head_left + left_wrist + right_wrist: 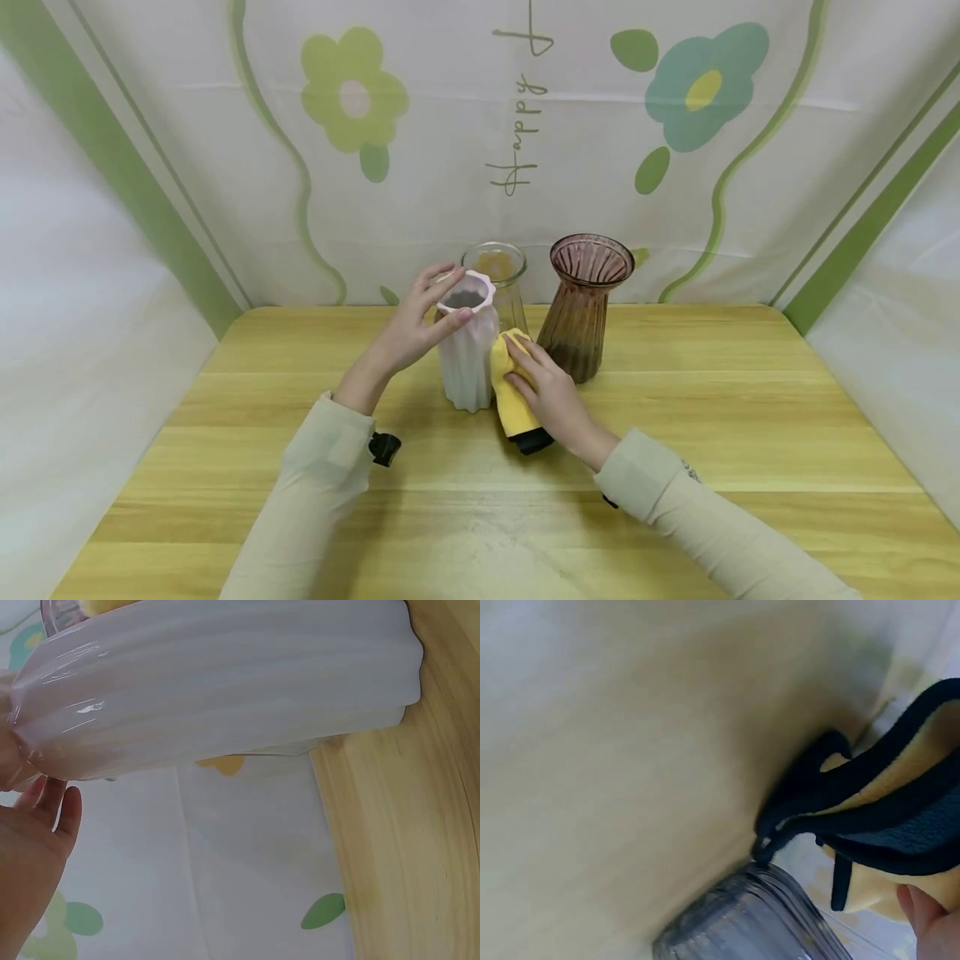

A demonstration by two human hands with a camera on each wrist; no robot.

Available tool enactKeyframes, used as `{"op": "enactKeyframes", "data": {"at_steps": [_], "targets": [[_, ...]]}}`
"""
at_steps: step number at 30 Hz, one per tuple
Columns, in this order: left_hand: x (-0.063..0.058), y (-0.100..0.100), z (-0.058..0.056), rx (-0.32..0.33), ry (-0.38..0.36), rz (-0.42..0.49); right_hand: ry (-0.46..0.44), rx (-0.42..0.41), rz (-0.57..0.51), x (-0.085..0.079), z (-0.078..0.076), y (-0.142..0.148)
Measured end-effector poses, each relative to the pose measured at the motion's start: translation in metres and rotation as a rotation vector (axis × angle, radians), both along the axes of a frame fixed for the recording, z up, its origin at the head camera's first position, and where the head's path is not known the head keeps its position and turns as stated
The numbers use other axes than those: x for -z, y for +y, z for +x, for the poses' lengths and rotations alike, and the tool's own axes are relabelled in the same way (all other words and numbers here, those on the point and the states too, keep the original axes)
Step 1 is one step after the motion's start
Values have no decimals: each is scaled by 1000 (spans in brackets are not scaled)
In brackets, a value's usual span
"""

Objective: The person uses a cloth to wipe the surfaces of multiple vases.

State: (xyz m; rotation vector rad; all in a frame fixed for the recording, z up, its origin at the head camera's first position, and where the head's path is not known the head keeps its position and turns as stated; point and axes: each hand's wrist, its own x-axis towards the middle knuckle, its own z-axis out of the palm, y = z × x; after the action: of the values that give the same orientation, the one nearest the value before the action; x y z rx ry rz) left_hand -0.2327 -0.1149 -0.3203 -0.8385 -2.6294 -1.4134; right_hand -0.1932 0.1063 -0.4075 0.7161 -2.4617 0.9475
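A tall fluted vase (468, 362), white with a pinkish scalloped rim, stands on the table at the middle of the head view. My left hand (408, 327) grips it near the top, thumb on the near side and fingers round the far side. In the left wrist view the vase (225, 682) fills the upper part, with the left fingertips at its rim end. My right hand (557, 402) holds a folded yellow cloth (513, 410) with dark edging beside the vase's right side. Layered folds of the cloth (885, 787) show in the right wrist view.
Behind the white vase stands a clear glass vase (512, 304), partly covered by it. A purple-brown ribbed glass vase (581, 321) with a flared mouth is to the right. The wooden table (712, 442) ends at a flower-printed cloth backdrop (450, 208).
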Motion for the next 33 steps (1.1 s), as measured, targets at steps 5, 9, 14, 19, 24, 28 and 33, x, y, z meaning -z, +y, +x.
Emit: {"op": "enactKeyframes", "data": {"at_steps": [5, 9, 14, 19, 24, 28, 33], "targets": [[1, 1, 0, 6, 8, 32, -57, 10, 71, 8, 0, 4], [0, 0, 1, 8, 29, 40, -37, 9, 62, 9, -1, 3], [-2, -2, 1, 1, 34, 29, 29, -5, 0, 4, -2, 1], [-4, -4, 2, -4, 33, 13, 91, -14, -54, -8, -3, -3], [-7, -4, 4, 15, 1, 16, 121, -18, -88, -20, -5, -5], [-7, -3, 4, 31, -42, 20, 128, -23, -100, -28, -7, -7], [-5, 0, 3, 24, -38, 17, 110, -29, -93, -28, -6, -8]]}}
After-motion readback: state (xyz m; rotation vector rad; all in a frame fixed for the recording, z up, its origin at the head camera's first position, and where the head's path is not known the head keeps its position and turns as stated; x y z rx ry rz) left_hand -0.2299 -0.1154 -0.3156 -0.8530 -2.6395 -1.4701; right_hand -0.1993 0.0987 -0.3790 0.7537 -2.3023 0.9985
